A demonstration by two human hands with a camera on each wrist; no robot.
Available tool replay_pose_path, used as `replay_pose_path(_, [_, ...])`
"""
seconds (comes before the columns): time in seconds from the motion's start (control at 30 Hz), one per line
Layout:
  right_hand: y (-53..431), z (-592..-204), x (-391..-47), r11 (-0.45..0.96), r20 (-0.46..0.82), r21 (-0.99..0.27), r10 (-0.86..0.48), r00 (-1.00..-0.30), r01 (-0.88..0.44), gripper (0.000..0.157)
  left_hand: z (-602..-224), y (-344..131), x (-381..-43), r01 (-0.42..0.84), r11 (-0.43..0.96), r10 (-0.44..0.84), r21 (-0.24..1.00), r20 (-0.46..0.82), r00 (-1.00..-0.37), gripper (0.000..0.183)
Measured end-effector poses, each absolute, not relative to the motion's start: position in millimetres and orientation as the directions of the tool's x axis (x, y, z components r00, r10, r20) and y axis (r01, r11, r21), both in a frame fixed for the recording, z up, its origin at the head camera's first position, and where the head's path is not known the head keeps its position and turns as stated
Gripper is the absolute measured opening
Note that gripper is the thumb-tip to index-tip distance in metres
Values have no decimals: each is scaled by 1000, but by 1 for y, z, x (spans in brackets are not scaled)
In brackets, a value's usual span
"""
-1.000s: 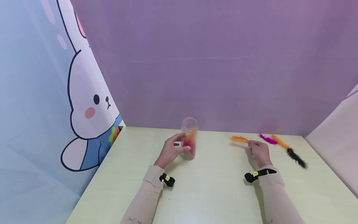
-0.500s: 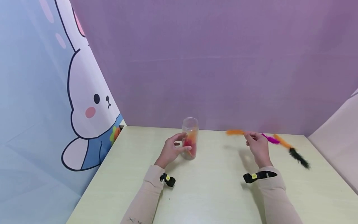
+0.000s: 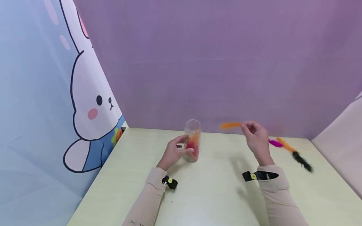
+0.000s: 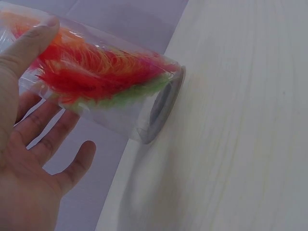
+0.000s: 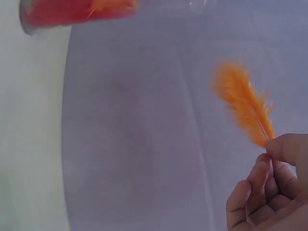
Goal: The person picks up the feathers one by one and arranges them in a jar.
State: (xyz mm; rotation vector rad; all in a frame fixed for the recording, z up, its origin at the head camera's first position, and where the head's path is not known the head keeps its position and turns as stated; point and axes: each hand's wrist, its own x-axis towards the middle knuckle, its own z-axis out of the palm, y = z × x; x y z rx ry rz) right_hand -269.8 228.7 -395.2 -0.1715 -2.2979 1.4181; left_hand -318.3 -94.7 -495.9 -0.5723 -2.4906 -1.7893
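At the table (image 3: 210, 194), left hand (image 3: 172, 151) grips 1 upright clear jar (image 3: 193, 141); right hand (image 3: 258, 142) pinches 1 orange feather (image 3: 230, 125) aloft.

Raised the right hand (image 3: 257, 142) higher above the table (image 3: 215, 194), carrying the orange feather (image 3: 230, 125) up and closer to the left hand (image 3: 173, 152). Now seen against the purple backdrop (image 3: 226, 62) beyond the hand. Covered part of the magenta feather (image 3: 275, 143) behind the right hand.

The right hand (image 3: 258, 142) hides the quill end of the held feather (image 5: 245, 105); past the left hand (image 3: 171, 152), the left wrist view crops the jar (image 4: 118, 116).
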Motion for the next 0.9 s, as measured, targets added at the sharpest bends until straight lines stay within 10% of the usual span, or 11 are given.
replay_pose_path(0.9, [150,-356,-282,563,611,-684,94,-786,-464,7,-497,-92,-318,309,267,266,913,239,-934,67])
